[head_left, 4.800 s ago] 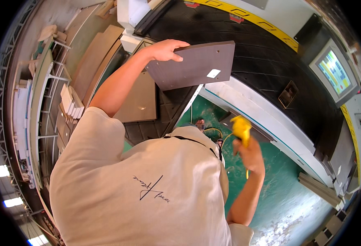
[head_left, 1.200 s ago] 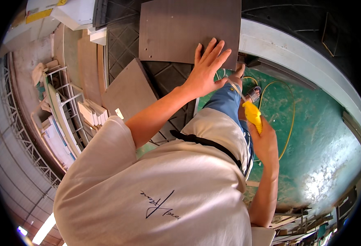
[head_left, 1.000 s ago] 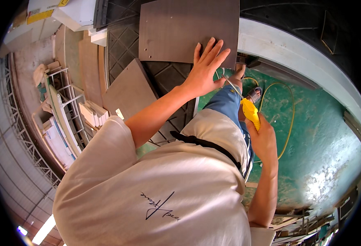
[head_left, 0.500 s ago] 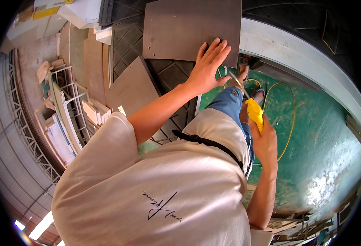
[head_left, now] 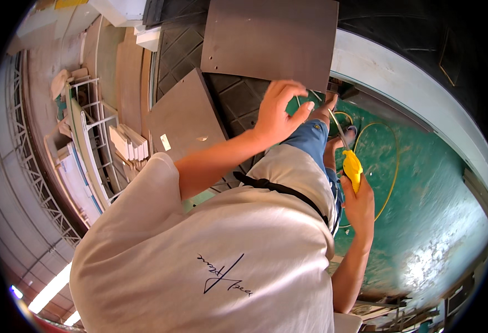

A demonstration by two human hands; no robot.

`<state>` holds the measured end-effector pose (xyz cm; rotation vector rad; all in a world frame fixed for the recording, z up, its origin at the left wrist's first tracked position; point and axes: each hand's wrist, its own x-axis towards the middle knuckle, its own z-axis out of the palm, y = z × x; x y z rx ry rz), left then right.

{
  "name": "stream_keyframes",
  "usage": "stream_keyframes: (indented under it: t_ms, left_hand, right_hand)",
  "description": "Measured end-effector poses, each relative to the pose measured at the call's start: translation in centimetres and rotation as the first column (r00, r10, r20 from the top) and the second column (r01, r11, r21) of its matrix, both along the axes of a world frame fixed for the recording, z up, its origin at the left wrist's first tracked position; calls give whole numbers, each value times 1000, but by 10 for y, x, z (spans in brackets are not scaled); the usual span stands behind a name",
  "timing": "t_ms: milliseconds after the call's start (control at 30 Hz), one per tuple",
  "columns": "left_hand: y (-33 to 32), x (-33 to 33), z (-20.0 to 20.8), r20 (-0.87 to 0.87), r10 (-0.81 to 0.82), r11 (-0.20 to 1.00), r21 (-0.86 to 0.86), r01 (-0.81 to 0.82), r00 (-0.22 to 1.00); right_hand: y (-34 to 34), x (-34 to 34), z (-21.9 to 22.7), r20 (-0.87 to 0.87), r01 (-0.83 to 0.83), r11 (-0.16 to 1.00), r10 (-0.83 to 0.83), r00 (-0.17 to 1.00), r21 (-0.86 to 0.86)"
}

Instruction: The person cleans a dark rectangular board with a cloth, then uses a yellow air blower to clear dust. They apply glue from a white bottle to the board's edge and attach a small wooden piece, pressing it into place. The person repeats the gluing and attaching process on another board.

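Right hand [head_left: 359,201] gripped a yellow-handled tool [head_left: 352,168], its thin metal tip pointing up toward the panel's lower edge. Left hand [head_left: 277,111] open, fingers curled at the near edge of the brown panel [head_left: 272,39]: flat, rectangular, matte. Second brown panel [head_left: 186,119] lay alongside on dark tiled flooring [head_left: 230,97]. Metal rack [head_left: 97,133] at far left held pale boards.

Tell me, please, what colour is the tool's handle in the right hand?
Yellow handle, seen in the head view.

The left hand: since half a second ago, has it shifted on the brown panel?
Yes. The left hand has slid off the brown panel face to its near edge, fingers curling.
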<state>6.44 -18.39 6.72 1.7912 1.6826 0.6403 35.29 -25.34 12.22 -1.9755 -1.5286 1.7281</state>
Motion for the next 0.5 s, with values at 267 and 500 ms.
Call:
stream_keyframes:
  t_ms: [267, 500]
  left_hand:
    - [10, 16, -34, 561, 733, 639, -761, -109, 384]
    - [7, 27, -37, 646, 727, 681, -723, -120, 233]
  right_hand:
    - [-11, -11, -1, -18, 96, 989, -99, 995, -112]
    - [-3, -13, 3, 21, 106, 990, -104, 994, -95]
